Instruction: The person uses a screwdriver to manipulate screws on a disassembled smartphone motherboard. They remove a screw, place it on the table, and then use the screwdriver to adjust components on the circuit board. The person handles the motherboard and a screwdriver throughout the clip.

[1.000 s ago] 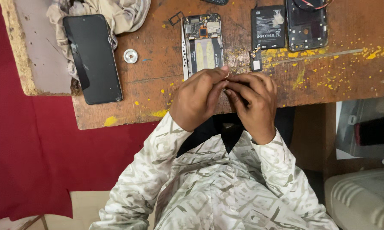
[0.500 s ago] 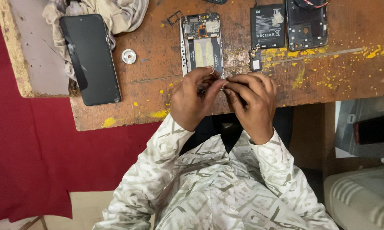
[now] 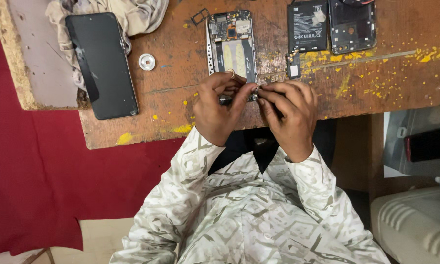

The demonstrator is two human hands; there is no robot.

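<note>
My left hand (image 3: 217, 110) and my right hand (image 3: 288, 115) meet fingertip to fingertip over the near edge of a worn wooden table (image 3: 181, 107). Between them they pinch a small metal part (image 3: 255, 89); it is too small to identify. They hover at the lower end of an opened phone frame (image 3: 232, 41), which lies face down with its circuit board and yellow-taped middle showing. My left hand wears a ring.
A black phone screen (image 3: 102, 63) lies at the left on a crumpled cloth (image 3: 137, 14). A small round metal disc (image 3: 146, 61) and a SIM tray (image 3: 200, 17) sit nearby. A battery (image 3: 306, 25) and a back cover (image 3: 352, 24) lie at the right.
Both hands have stayed together at the phone's lower end, with only small finger shifts. The view has drifted slightly.
</note>
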